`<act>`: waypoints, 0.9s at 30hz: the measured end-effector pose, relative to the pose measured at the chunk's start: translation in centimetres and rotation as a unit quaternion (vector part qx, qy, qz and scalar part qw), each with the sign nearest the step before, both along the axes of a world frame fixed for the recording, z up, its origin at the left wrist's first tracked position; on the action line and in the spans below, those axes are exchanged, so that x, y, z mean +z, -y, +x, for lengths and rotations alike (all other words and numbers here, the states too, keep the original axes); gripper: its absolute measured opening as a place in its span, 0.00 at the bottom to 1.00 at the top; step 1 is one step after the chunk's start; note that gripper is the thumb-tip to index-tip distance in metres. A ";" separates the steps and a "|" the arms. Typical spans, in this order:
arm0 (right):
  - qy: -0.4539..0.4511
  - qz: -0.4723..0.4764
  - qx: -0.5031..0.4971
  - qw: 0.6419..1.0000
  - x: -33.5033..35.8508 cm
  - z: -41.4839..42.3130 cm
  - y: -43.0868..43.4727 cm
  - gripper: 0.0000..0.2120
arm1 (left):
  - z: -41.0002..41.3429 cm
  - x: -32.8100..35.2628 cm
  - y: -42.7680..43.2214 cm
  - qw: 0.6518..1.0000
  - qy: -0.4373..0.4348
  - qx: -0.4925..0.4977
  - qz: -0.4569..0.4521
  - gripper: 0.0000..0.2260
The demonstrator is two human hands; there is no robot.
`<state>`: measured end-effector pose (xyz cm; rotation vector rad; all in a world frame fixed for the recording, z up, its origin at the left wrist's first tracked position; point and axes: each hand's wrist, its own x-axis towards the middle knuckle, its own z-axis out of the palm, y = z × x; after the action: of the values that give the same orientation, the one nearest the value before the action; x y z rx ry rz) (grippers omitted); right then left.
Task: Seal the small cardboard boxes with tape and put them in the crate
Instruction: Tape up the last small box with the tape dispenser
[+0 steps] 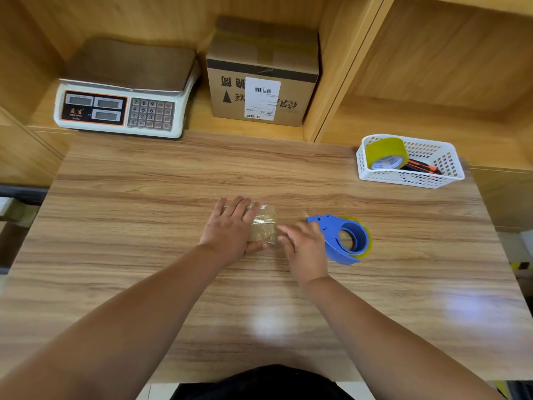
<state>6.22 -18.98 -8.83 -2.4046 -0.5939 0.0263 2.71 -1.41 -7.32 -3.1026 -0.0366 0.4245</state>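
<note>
The box (264,226) is seen at the middle of the counter (144,226), lying flat, with glossy tape laid over its top and right end. It is pinned by the left hand (227,229), whose fingers (239,206) are spread straight across the lid while the thumb is set against the near side; nothing is curled round it. The right hand (305,249) is placed just beside the box's right end, its fingers stretched loosely toward the taped edge and holding nothing. Whether contact is made there cannot be told, as that hand is blurred. The dispenser (343,238) is seen lying on the counter just right of that hand, ungripped.

The box is judged to be light and fairly stiff at its edges and corners, yet easily dented in the middle of its panels. The taped faces are likely to be slick, so a slip may be expected if it is pinched there. It would best be taken across its short width, thumb on one bare cardboard side and fingers on the other, near the corners. No crate is shown, so where the box must be carried cannot be said
</note>
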 end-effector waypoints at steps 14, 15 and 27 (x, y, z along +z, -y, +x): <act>-0.039 -0.012 0.020 0.999 -0.7 0.5 0.8 0.08 | 0.4 0.0 1.5 1.000 0.004 0.003 0.014 0.39; -0.033 -0.009 0.014 0.999 -0.6 0.5 0.8 0.07 | 0.4 -0.1 1.5 1.000 0.005 0.002 0.017 0.39; 0.059 -0.049 0.043 0.996 -1.9 0.8 1.1 0.20 | 0.2 -0.5 1.7 0.999 0.050 0.008 0.014 0.41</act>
<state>7.01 -20.05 -10.72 -2.4879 -0.7663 -0.0518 2.88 -3.11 -7.79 -3.0954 -0.0687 0.2675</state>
